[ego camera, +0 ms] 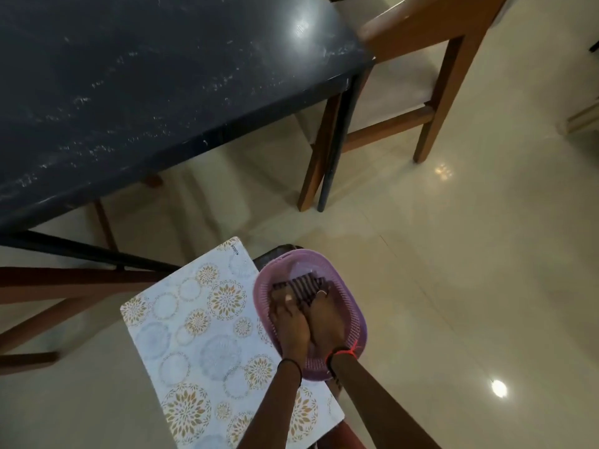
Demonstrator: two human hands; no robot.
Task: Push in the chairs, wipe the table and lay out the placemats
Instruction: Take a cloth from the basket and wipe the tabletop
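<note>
- Glossy cream floor tiles (453,254) filled the lower right, with a dark table (129,92) at upper left, its top streaked with pale smears.
- One wooden chair (431,37) stood at the table's right end; a second chair (48,280) sat at the left, partly under the top.
- A floral placemat (201,335) lay low and near the person, off the table. Its long axis ran from the table toward the person, slanting right, with the printed short edge nearest the table.
- A purple perforated basket (353,319) overlapped the mat's right edge, with its oval roughly parallel to the mat.
- The left hand (290,322) and right hand (327,322) were side by side inside the basket. Both gripped a dark ribbed bundle (298,283) with thumbs on top; what it was could not be told.
</note>
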